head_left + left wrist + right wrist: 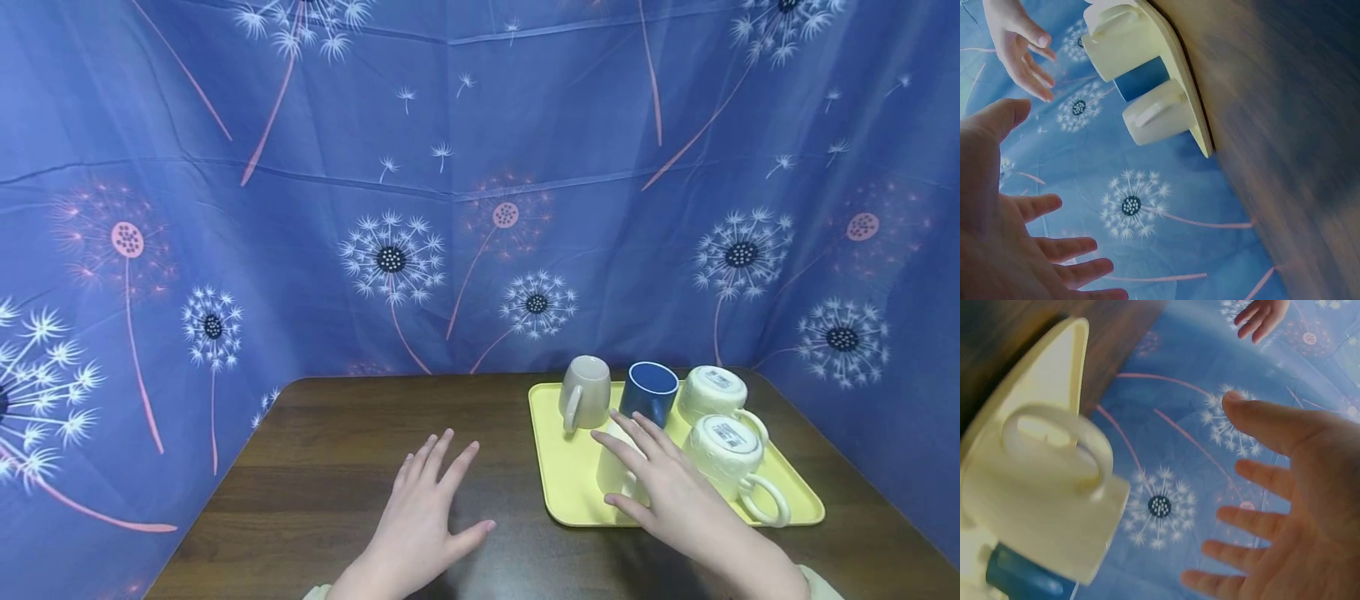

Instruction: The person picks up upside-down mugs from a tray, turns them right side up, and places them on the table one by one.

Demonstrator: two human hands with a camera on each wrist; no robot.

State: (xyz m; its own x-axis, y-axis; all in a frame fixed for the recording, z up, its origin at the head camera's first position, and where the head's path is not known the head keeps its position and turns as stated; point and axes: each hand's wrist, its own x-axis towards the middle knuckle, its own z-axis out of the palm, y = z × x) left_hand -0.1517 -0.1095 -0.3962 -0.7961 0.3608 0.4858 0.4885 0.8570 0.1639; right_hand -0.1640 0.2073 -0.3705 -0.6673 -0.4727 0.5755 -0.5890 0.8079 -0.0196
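Note:
My left hand (420, 525) hovers above the wooden table with fingers spread and holds nothing. My right hand (667, 487), also with spread fingers and nothing in it, is over the yellow tray (558, 492). It partly covers a white mug (611, 467) in the head view. In the right wrist view this cream-white mug (1041, 506) stands apart from the palm, handle up toward the camera. Behind it on the tray are a greyish mug (588, 392) and a dark blue mug (649, 396). Two cream mugs, the nearer one (723, 454) and the farther one (708, 396), sit upside down at the right.
The brown wooden table (322, 467) extends left of the tray. A blue curtain (450, 208) with dandelion prints hangs behind the table and along both sides. The tray lies near the table's back right.

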